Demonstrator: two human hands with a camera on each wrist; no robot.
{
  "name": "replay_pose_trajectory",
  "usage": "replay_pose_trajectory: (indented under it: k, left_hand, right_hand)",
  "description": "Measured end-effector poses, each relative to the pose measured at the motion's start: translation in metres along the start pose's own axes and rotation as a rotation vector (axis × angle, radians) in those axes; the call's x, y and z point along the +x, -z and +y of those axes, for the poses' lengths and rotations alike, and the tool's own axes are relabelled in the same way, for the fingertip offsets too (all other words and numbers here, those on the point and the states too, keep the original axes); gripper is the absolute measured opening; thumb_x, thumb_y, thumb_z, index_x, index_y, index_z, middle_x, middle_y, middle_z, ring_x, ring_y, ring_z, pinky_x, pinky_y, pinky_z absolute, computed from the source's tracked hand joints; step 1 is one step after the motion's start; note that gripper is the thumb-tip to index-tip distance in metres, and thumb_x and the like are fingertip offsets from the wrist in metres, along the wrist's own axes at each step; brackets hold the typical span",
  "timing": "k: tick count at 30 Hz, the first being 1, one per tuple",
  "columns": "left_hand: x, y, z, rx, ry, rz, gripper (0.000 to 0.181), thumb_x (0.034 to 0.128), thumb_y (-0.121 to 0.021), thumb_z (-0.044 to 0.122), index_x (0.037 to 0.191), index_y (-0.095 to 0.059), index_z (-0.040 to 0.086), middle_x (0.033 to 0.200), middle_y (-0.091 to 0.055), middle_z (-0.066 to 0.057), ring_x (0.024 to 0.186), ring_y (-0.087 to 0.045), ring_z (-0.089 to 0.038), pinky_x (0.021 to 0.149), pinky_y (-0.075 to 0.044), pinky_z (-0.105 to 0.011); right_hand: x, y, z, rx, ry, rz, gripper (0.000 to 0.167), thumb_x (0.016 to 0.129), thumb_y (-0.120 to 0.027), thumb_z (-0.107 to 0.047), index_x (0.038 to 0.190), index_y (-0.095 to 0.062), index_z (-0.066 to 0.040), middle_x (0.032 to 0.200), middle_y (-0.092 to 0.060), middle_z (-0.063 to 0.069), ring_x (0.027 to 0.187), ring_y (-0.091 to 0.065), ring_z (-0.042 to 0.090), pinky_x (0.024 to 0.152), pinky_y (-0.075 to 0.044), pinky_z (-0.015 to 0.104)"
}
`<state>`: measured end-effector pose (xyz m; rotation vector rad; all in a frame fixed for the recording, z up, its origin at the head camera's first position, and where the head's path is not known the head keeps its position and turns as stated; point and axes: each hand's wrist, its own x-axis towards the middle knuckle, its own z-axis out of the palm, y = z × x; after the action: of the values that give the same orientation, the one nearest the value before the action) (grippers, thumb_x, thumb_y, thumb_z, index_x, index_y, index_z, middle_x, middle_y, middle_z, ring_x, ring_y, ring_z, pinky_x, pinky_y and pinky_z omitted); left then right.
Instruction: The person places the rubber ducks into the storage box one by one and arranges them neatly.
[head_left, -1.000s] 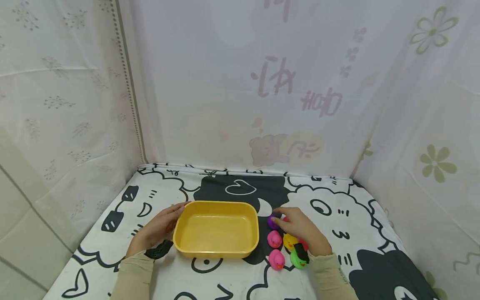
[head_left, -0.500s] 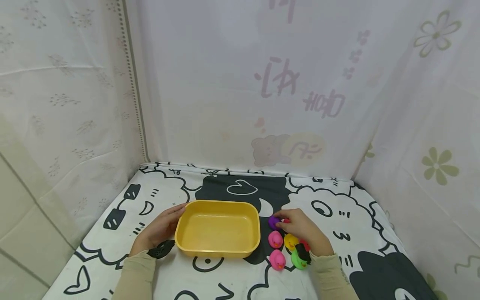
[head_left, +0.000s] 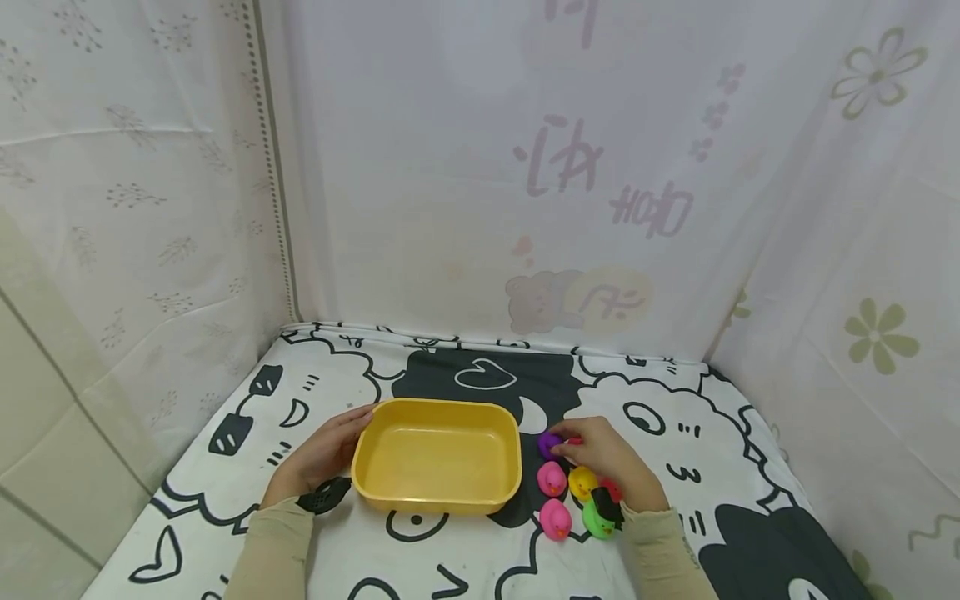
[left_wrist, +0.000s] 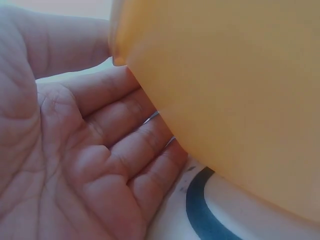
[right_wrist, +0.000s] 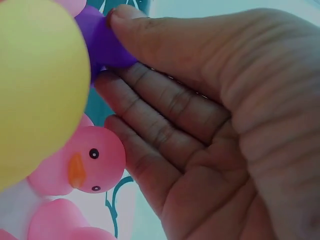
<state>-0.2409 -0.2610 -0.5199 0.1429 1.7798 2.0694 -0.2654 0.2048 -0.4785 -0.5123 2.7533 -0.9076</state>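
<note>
My left hand point(head_left: 322, 454) holds the left side of a yellow plastic tray point(head_left: 437, 500). In the left wrist view, the thumb touches the tray's rim and the other fingers point(left_wrist: 125, 112) lie against its outer wall. To the tray's right, my right hand point(head_left: 607, 454) pinches a purple rubber duck point(head_left: 549, 446) between thumb and fingers; the duck is partly covered. Just in front of it sit two pink rubber ducks point(head_left: 552, 479), a yellow duck point(head_left: 582, 483) and a green duck point(head_left: 597, 521). Red ducks point(head_left: 611, 489) show only in part beneath the right hand and wrist.
A white cloth with black cartoon drawings point(head_left: 420, 575) covers the table. Pale printed curtains point(head_left: 420, 167) hang behind it and at both sides. Tiles point(head_left: 45, 433) show at the far left. A black wrist camera point(head_left: 324, 496) is worn on the left wrist.
The head view has shifted slightly. A little more of the purple duck shows beside the right fingers; both hands, the tray and the other ducks keep nearly the same places.
</note>
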Motion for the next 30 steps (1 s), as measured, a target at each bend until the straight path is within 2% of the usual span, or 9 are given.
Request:
replay_pose_trajectory:
  k: [4, 10, 15, 22, 30]
  left_hand:
    - [0.001, -0.001, 0.000, -0.001, 0.004, 0.014, 0.066, 0.1027, -0.055, 0.043, 0.155, -0.037, 0.007, 0.140, -0.059, -0.005, 0.117, -0.060, -0.021, 0.100, -0.052, -0.034]
    - [0.004, -0.002, -0.002, 0.008, 0.004, 0.031, 0.067, 0.1020, -0.056, 0.044, 0.155, -0.038, 0.008, 0.147, -0.053, -0.009, 0.122, -0.058, -0.021, 0.102, -0.050, -0.032]
    - [0.004, -0.002, -0.006, -0.001, 0.007, 0.026, 0.068, 0.1007, -0.058, 0.045, 0.155, -0.039, 0.009, 0.149, -0.050, -0.013, 0.122, -0.058, -0.022, 0.103, -0.050, -0.033]
    - [0.002, -0.003, -0.008, -0.008, 0.013, 0.038, 0.066, 0.1011, -0.058, 0.043, 0.154, -0.040, 0.008, 0.148, -0.051, -0.012, 0.121, -0.058, -0.021, 0.102, -0.050, -0.033]
    - [0.003, -0.001, -0.003, 0.028, -0.004, 0.061, 0.065, 0.1013, -0.057, 0.043, 0.154, -0.042, 0.009, 0.149, -0.052, -0.009, 0.125, -0.056, -0.020, 0.104, -0.048, -0.031]
  right_hand:
    - [0.000, 0.003, -0.001, -0.001, 0.007, 0.023, 0.028, 0.090, -0.077, -0.025, 0.118, -0.074, -0.019, 0.107, -0.071, -0.001, 0.084, -0.063, 0.017, 0.076, -0.059, 0.030]
    - [-0.005, 0.008, -0.005, 0.000, 0.005, 0.077, 0.026, 0.089, -0.078, -0.026, 0.115, -0.075, -0.023, 0.105, -0.071, -0.008, 0.106, -0.065, 0.022, 0.094, -0.056, 0.046]
    - [-0.010, 0.010, -0.005, 0.037, 0.023, 0.105, 0.027, 0.088, -0.079, -0.025, 0.114, -0.075, -0.022, 0.105, -0.071, -0.009, 0.112, -0.064, 0.026, 0.098, -0.053, 0.052]
    - [-0.012, 0.011, -0.006, 0.071, 0.027, 0.123, 0.026, 0.087, -0.080, -0.030, 0.112, -0.076, -0.025, 0.105, -0.071, -0.011, 0.113, -0.064, 0.027, 0.096, -0.054, 0.049]
    - [-0.005, 0.019, -0.020, 0.076, 0.043, 0.144, 0.027, 0.086, -0.080, -0.033, 0.112, -0.076, -0.026, 0.104, -0.071, -0.010, 0.113, -0.066, 0.026, 0.093, -0.057, 0.044]
